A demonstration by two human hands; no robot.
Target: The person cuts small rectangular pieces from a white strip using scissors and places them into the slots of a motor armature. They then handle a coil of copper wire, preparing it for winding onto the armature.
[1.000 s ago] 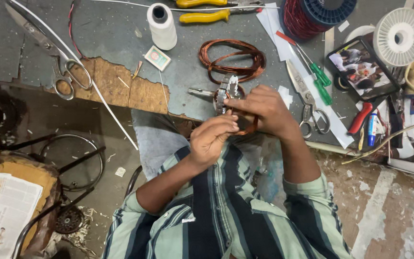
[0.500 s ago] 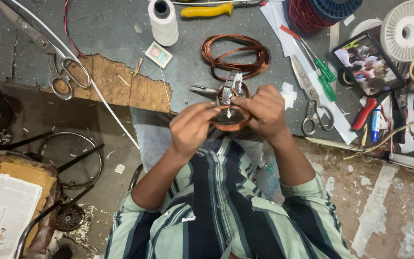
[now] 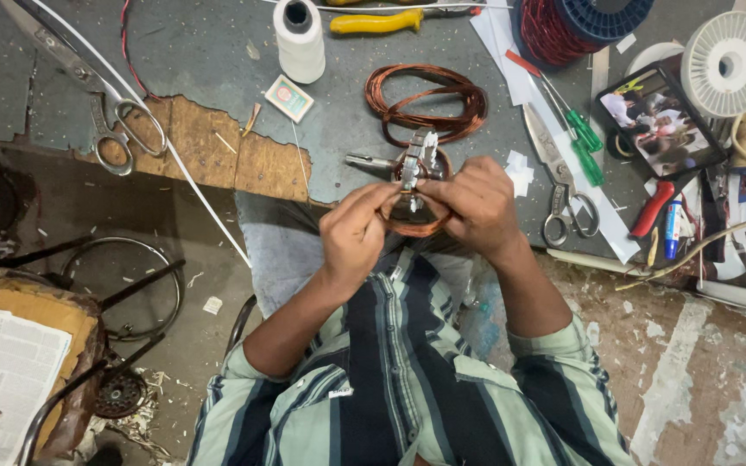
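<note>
Both hands pinch the small metal core [image 3: 414,168] at the bench edge [image 3: 218,147] — left hand [image 3: 357,231] and right hand [image 3: 475,207] pressed onto it; copper winding [image 3: 420,226] partly on, loose copper coil [image 3: 429,102] waiting

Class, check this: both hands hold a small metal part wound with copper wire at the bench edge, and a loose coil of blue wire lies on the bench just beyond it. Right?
Not quite. The head view shows the loose coil is copper-coloured, not blue. The rest stands: left hand and right hand hold the small metal part at the bench edge.
</note>
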